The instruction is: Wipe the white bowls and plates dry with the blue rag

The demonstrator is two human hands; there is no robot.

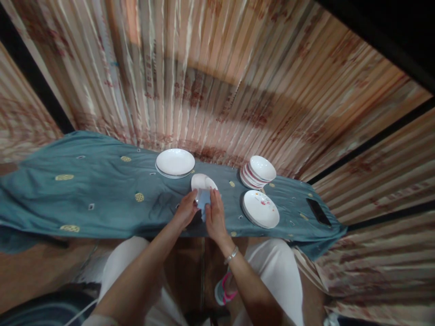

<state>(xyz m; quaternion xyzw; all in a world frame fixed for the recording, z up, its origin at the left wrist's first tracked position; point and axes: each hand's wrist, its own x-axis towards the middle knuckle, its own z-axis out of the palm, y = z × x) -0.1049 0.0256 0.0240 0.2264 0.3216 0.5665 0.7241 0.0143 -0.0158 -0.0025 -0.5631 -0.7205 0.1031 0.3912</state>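
Observation:
A white bowl (199, 181) is tilted up in front of me, over the near middle of the cloth-covered table. My left hand (186, 209) is closed on the bowl's near left edge. On the right, my right hand (215, 213) presses a light blue cloth (203, 199) against the bowl, its fingers pointing away from me. The cloth hangs down between both hands. Part of the bowl is hidden behind the cloth and fingers.
White plates (175, 162) are stacked at the back, left of the bowl. To the right stand a stack of bowls (262, 169) and a pile of flowered plates (261, 209). A dark phone (318, 212) lies at the table's right end. A pleated curtain (210, 90) hangs behind.

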